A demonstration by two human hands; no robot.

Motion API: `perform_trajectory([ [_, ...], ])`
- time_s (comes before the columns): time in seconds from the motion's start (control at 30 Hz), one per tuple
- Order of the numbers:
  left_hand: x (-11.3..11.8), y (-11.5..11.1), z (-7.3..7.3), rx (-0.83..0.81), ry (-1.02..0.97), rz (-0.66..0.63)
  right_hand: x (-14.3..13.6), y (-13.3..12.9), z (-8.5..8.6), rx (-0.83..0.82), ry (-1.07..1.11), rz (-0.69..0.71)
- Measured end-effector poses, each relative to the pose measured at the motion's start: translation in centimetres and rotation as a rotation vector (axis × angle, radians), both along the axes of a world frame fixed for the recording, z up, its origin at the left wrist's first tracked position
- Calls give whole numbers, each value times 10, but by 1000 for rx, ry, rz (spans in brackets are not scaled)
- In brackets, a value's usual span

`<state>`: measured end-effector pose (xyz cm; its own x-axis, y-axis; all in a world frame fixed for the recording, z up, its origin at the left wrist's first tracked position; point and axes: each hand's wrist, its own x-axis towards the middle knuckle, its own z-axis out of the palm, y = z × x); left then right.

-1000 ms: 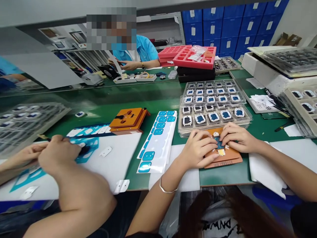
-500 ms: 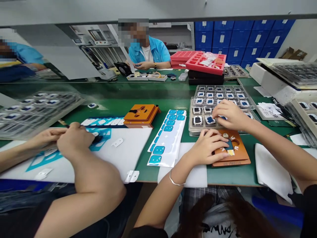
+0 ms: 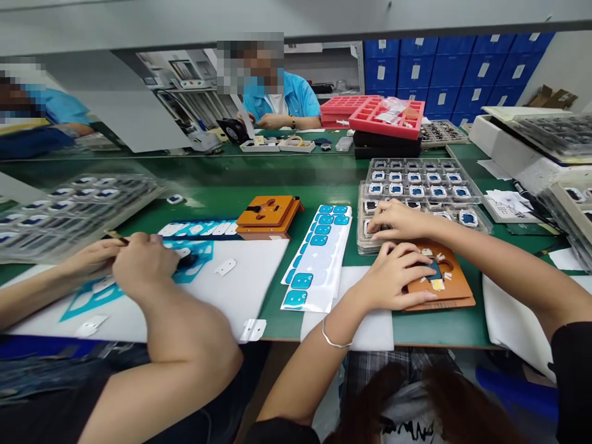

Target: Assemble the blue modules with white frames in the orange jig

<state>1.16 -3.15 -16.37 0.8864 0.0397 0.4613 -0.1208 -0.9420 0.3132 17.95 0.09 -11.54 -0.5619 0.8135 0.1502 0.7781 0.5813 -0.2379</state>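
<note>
Your left hand [image 3: 393,279] lies spread on the orange fixture [image 3: 457,288], fingertips at the seated blue part [image 3: 435,269]. Your right hand [image 3: 403,221] curls over the tray [image 3: 365,245], grip hidden. Part appears light, fragile; hold by edges.

Green tabletop [image 3: 222,179]: borne on its near side, an orange fixture [image 3: 457,287]; stacked beyond it, clear part trays [image 3: 469,198]. To the left, blue-and-white sticker sheets [image 3: 318,253] are laid flat, with a second orange block [image 3: 272,213] placed beside them. Farther left, a wide white mat [image 3: 247,265] is spread; beyond it, a small white-rimmed part [image 3: 175,199] is set down.
</note>
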Motion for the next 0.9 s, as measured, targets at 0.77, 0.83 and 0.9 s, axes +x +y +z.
perform_trajectory([
  [0.77,-3,5,-1,90,-69,-12,60,-157,-8,190,517,-161],
  [0.83,-4,5,0,100,-94,-10,57,-159,-10,214,474,-138],
  [0.9,-3,4,0,106,-110,-5,53,-158,-13,233,451,-110],
])
